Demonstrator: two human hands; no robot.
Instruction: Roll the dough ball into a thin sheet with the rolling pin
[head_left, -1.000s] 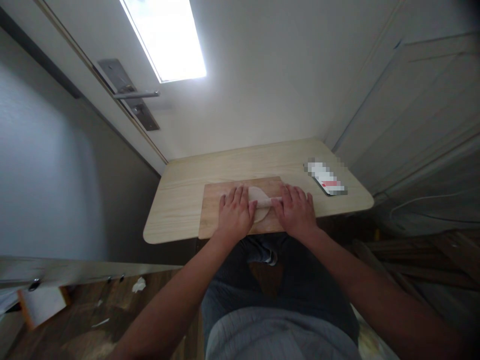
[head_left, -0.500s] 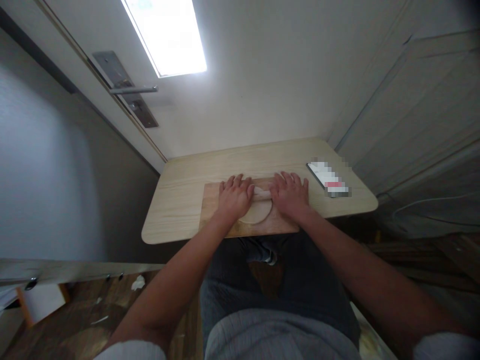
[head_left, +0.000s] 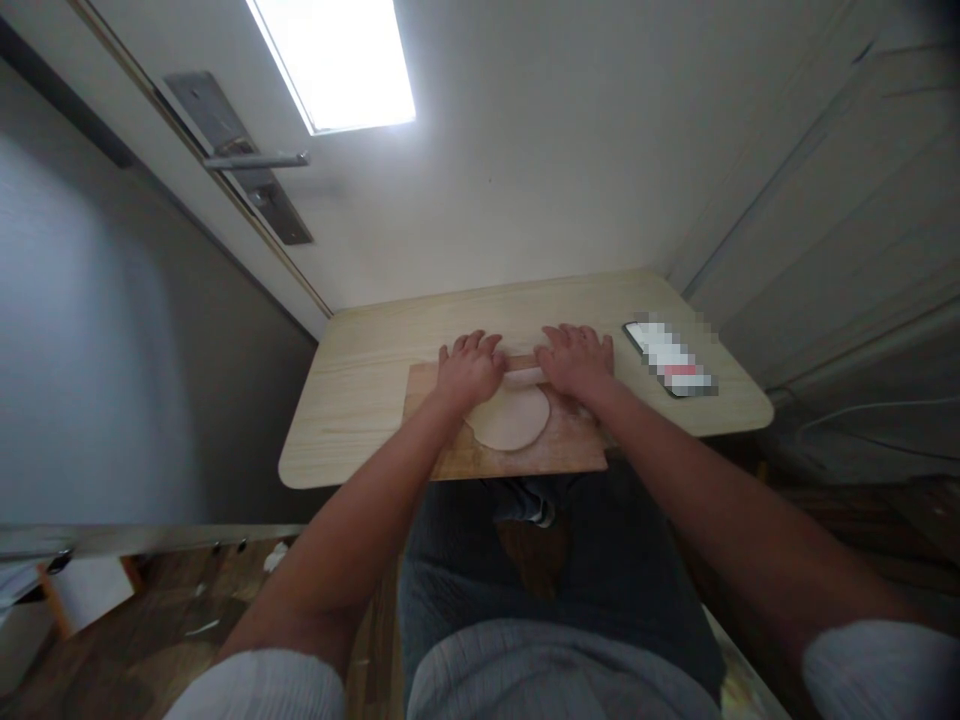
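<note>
left hand (head_left: 470,372) in my remote view at eleven o'clock of the dough (head_left: 512,418), fingers outstretched over a rolling pin (head_left: 523,377) along its twelve o'clock edge, dough flat on a wooden board (head_left: 577,448), right hand (head_left: 576,360) at two, likewise unclenched, phone (head_left: 670,362) beyond

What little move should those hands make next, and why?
Probably draw the pale cylindrical rolling pin toward the body: the bare left hand and right hand lie over it at the far edge of the flat, pale, roundish dough, whose nearer part shows.
</note>
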